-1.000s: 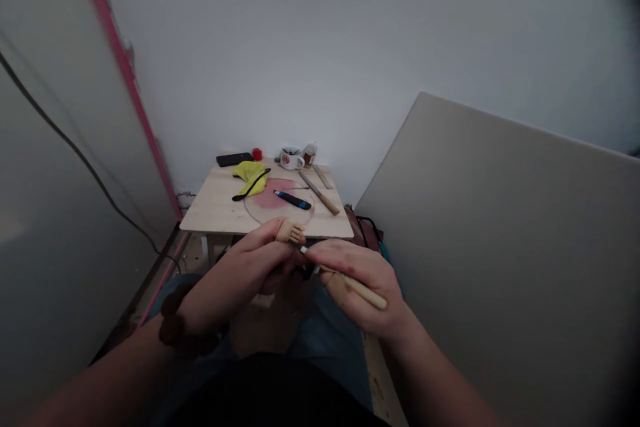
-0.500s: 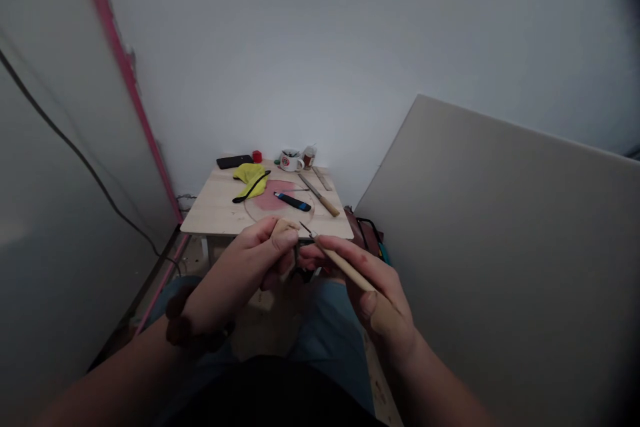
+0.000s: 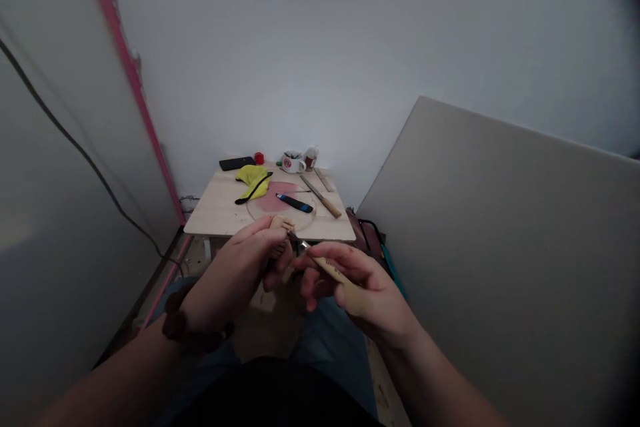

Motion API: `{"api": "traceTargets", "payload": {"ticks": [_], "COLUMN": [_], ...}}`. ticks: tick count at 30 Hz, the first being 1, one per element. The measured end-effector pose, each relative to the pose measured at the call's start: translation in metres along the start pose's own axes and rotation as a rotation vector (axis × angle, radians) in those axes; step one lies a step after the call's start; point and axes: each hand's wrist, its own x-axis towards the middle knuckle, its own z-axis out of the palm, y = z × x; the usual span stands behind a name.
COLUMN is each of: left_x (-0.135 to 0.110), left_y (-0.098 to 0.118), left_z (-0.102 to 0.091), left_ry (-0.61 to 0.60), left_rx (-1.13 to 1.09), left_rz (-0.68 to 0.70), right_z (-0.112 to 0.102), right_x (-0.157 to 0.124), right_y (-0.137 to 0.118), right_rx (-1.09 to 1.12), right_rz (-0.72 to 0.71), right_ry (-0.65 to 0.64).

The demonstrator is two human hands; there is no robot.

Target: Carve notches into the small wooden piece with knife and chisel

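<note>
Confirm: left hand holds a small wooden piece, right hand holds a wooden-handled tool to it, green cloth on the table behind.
The cloth on the table is yellow, not green; the head view shows it. The left hand does hold the wooden piece, the right hand the wooden-handled tool to it.

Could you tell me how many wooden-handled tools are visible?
2: a carving tool in the right hand, a chisel on the table's right side; the mug may hold more.

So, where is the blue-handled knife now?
In the head view the blue-handled knife lies on the wooden table, right of the yellow cloth, left of the wooden-handled tool.
</note>
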Motion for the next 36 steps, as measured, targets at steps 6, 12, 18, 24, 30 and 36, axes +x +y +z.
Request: {"api": "traceTargets", "payload": {"ticks": [6, 12, 18, 24, 30, 36], "left_x": [0.004, -0.001, 0.001, 0.008, 0.013, 0.027], "left_y": [-0.003, 0.006, 0.014, 0.005, -0.021, -0.070], "left_z": [0.006, 0.000, -0.001, -0.011, -0.019, -0.033], "left_ry": [-0.092, -0.040, -0.047, 0.012, 0.192, 0.246], "left_rx": [-0.527, -0.262, -0.045, 0.109, 0.437, 0.669], "left_rz": [-0.180, -0.191, -0.190, -0.080, 0.138, 0.240], "right_z": [0.004, 0.010, 0.013, 0.007, 0.001, -0.008], "right_x": [0.009, 0.021, 0.053, 0.085, 0.101, 0.122], "right_y": [-0.006, -0.009, -0.011, -0.008, 0.015, 0.062], "right_rx": [0.028, -0.135, -0.273, -0.598, -0.503, -0.432], "right_rz": [0.085, 0.118, 0.039, 0.044, 0.034, 0.045], "right_ry": [0.113, 0.196, 0.395, 0.374, 0.411, 0.473]}}
